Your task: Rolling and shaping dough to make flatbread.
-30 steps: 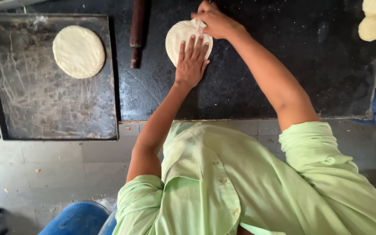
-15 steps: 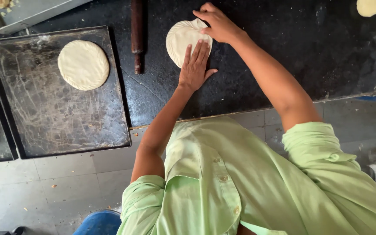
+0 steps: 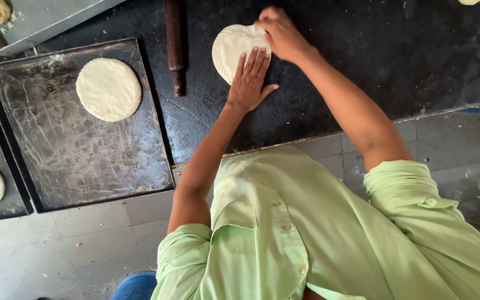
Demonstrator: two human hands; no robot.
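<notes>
Dough disc (image 3: 230, 49) flat on dark table (image 3: 373, 61), under both hands. Left hand (image 3: 249, 80) released, palm flat on near edge; right hand (image 3: 280, 34) pinching far rim. Disc pale, round, thin.

Dough round (image 3: 234, 50): we see pale cream.
Counter (image 3: 373, 61): black, flour-dusted.
Rolling pin (image 3: 174, 41): dark brown.
Tray (image 3: 79, 155): dark, scratched grey.
Shirt (image 3: 318, 239): light green.

A working kitchen or flatbread bakery. Rolled dough rounds (image 3: 108, 89) lie on worn metal trays (image 3: 84, 161) beside a flour-dusted black stone counter (image 3: 362, 50) with a wooden rolling pin (image 3: 174, 44).
</notes>
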